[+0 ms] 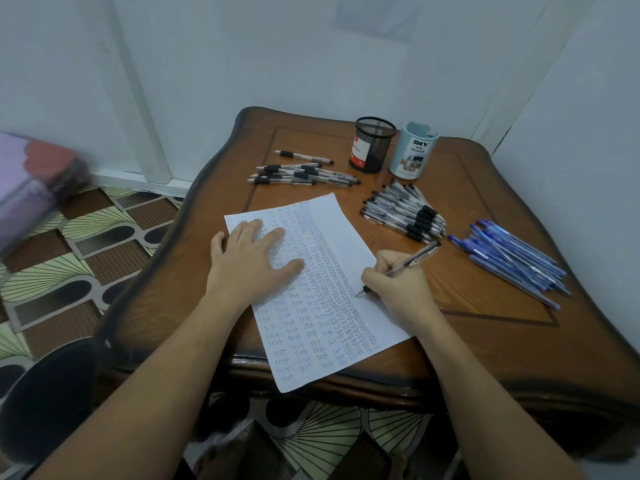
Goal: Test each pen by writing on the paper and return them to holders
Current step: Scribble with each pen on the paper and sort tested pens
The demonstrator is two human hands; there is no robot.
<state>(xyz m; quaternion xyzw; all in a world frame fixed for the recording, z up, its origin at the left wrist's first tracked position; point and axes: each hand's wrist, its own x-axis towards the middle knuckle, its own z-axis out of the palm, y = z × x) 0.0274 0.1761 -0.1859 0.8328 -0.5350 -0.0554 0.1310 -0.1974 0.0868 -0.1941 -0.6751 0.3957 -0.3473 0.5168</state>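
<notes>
A white sheet of paper (346, 230), filled with rows of the handwritten word "test", lies on the wooden table (485, 334). My left hand (252, 258) rests flat on its upper left part, fingers spread. My right hand (398, 285) grips a black-grip pen (412, 259) with the tip touching the paper's right side. A black mesh holder (372, 145) and a light blue holder (412, 152) stand at the back; I see no pens sticking out of either. Black pens lie in a row (304, 174) left of the holders and in a heap (405, 211) below them. Blue pens (512, 258) are piled at the right.
The table stands in a corner between white walls. A patterned floor (86, 244) shows to the left and below the table's front edge. A pink and red object (31, 181) lies on the floor at far left.
</notes>
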